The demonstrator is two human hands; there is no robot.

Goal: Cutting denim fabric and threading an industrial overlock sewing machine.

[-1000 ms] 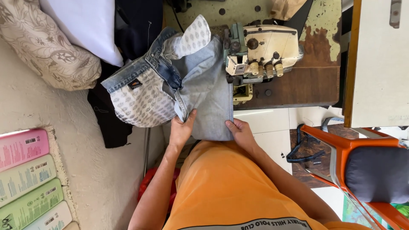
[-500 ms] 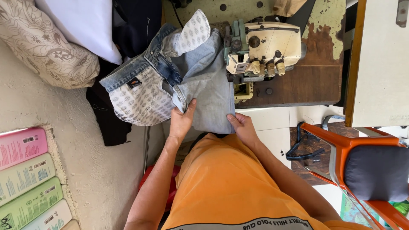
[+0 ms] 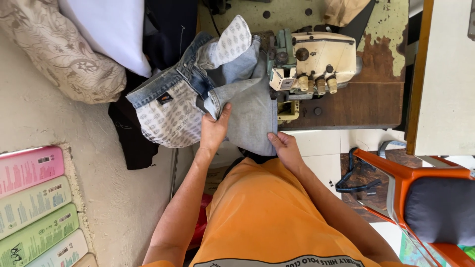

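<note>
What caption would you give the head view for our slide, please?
Both hands, left hand and right hand, hold inside-out jeans at a cream sewing machine.

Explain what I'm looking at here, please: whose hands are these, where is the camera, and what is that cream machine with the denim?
The camera sits on a person's head and looks straight down, so the orange shirt at the bottom is that person's own chest. Both bare arms reach forward to a pair of jeans turned inside out, with patterned white pocket linings showing. The left hand grips a fold of the denim. The right hand holds the near edge of the grey-blue leg panel. The cloth runs up to a cream sewing machine with several knobs, which stands on a worn wooden table. On the left lie a patterned cushion, white fabric and dark cloth. Coloured packets are at the lower left, and an orange chair with a grey seat is on the right.
</note>
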